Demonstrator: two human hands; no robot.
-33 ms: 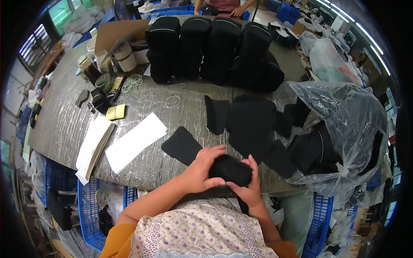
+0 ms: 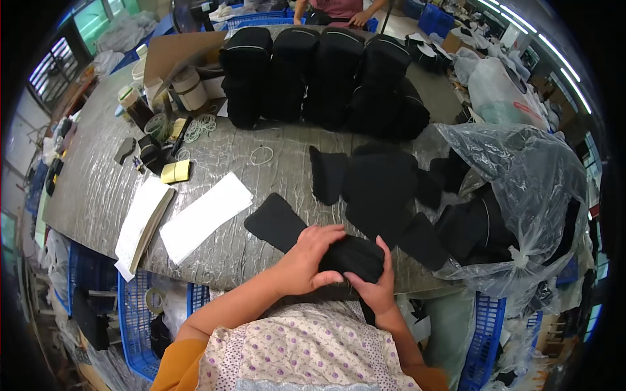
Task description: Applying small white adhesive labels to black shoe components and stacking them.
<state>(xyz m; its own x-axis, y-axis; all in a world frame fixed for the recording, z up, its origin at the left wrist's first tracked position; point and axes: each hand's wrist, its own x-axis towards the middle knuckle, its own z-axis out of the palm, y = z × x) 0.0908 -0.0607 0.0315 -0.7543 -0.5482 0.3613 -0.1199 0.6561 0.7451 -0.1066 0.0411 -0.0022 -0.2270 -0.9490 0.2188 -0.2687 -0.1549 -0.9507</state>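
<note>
Both hands hold a thick bundle of black fabric pieces point(image 2: 355, 256) at the table's near edge. My left hand point(image 2: 312, 259) grips its left side, fingers over the top and thumb along the near side. Around the right end curls my right hand point(image 2: 378, 280), its thumb at the near face. A flat black fabric piece point(image 2: 276, 220) lies just left of the bundle, partly hidden by my left hand. Beyond the hands, more flat black pieces point(image 2: 381, 182) overlap on the table. Large stacks of black pieces point(image 2: 287, 72) stand in a row farther back.
A clear plastic bag point(image 2: 521, 176) with black pieces lies at right. White paper point(image 2: 206, 217), a notebook point(image 2: 143, 221), a yellow pad point(image 2: 175, 171) and rubber bands point(image 2: 199, 127) are at left, with jars point(image 2: 190, 88) behind. Blue crates point(image 2: 135, 326) sit below the edge. Another person's hand point(image 2: 359, 19) shows beyond.
The bundle and my fingers have shifted very slightly to the right, and the bundle's top face has tilted a little. Both hands keep their hold; the other things on the table stay put.
</note>
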